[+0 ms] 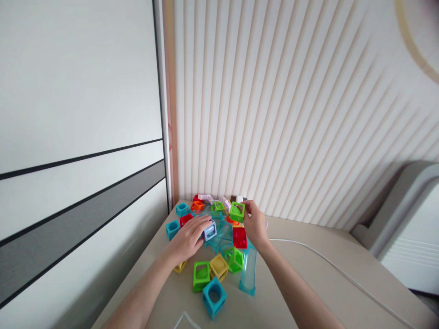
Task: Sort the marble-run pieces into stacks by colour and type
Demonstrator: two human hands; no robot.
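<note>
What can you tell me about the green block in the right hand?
The green block is a small cube-like frame, bright green and probably plastic, with a rounded opening in the side facing the camera. The right hand grips it at its right edge. It sits above and behind a red block; whether it touches anything beneath is unclear.

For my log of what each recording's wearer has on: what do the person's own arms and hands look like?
The left hand and right hand are bare, with no gloves. No sleeves show on the visible forearms, nor any watch or bracelet at the wrists. I see no ring, but some fingers are hidden and small. No markings stand out.
</note>
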